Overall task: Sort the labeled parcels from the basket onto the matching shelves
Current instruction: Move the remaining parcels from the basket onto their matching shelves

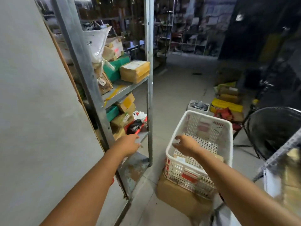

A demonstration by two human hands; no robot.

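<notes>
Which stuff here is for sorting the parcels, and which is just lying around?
For the job: white basket, brown parcel inside it, metal shelf, left hand, right hand.
Just lying about: yellow box, tray of grey bits, black mesh thing.

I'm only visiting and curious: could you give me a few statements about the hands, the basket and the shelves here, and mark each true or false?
1. The white basket stands on a cardboard box. True.
2. The right hand holds a parcel. False: it hovers empty over the basket, fingers loosely curled.
3. The left hand reaches toward the metal shelves. True.
4. The basket is full to the brim. False: most of its perforated floor shows bare, with a labelled parcel at the near end.
5. A green parcel lies on one of the shelves. True.
</notes>
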